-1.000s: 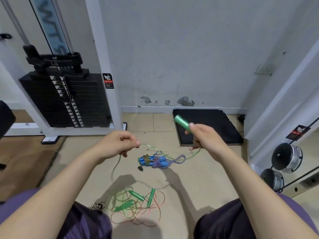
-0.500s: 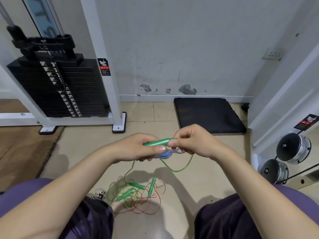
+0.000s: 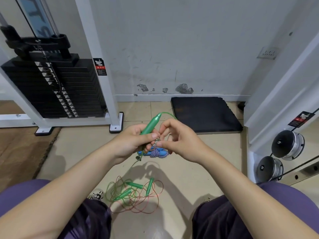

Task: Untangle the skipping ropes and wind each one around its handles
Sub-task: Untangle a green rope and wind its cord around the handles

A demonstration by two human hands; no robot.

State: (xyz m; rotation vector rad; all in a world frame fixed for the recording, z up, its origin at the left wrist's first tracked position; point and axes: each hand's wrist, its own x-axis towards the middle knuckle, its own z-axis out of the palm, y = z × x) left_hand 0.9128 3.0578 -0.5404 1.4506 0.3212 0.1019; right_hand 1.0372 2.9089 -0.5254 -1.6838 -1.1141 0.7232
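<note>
Above the floor, the left hand (image 3: 133, 140) grips one green handle (image 3: 151, 124); the right hand (image 3: 179, 142) pinches its thin green cord (image 3: 168, 114). Three more green handles (image 3: 136, 185) lie in one tangle (image 3: 134, 195), beside one wound blue rope (image 3: 158, 152).

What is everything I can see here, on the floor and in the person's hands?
green handle: one, green, gripped in the left hand, thin green cord running from its tip
blue rope bundle: one, blue handles with blue-white cord wound round them, on the floor under the hands
tangled ropes: one heap, green and orange cords with three green handles, on the floor between the knees
black mat: one, black, against the wall
weight stack: one, black, left, in a white frame
chrome discs: two, silver and black, right
left hand: holds the green handle
right hand: fingers curled beside the handle; whether they pinch the cord is unclear
</note>
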